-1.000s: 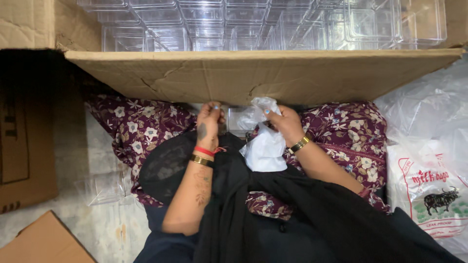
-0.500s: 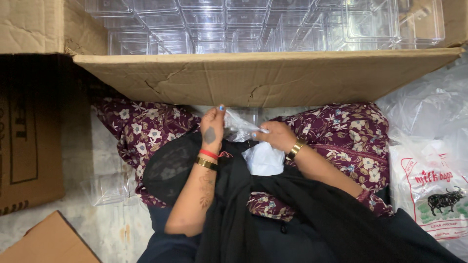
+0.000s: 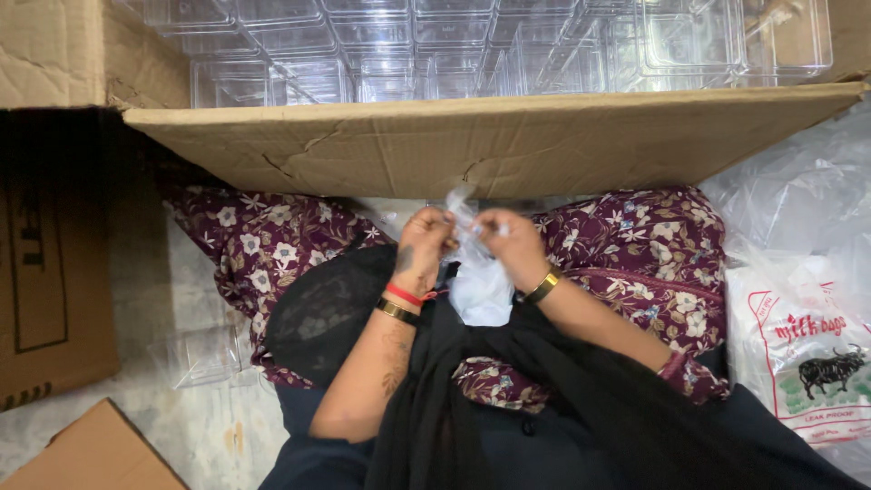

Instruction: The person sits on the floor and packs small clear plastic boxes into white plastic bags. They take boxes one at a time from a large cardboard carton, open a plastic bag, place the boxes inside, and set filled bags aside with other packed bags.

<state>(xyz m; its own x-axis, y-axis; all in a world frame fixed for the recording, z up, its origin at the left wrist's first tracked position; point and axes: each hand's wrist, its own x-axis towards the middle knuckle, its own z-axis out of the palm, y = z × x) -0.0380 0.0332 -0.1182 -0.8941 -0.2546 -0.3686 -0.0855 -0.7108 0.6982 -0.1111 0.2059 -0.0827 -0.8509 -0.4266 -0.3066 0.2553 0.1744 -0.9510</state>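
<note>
Both my hands meet in front of me over my lap, just below a cardboard flap. My left hand [image 3: 423, 245], with a red thread and a gold bangle at the wrist, pinches the top of a thin clear plastic bag [image 3: 479, 283]. My right hand [image 3: 510, 247], also with a gold bangle, grips the same bag's top from the other side. The bag hangs down between my wrists, whitish and crumpled. What is inside it is hidden. A black scarf [image 3: 472, 399] drapes over my lap.
A big cardboard box [image 3: 472, 150] lies open ahead, filled with several clear plastic containers [image 3: 390, 50]. Another carton [image 3: 54, 263] stands at the left, a cardboard piece [image 3: 91, 454] at bottom left. A clear container [image 3: 200, 356] lies on the floor. Printed plastic bags [image 3: 807, 354] lie right.
My right hand has moved left and up to join the left at the bag's top. The bag, earlier bunched under my right hand, now hangs between both hands.
</note>
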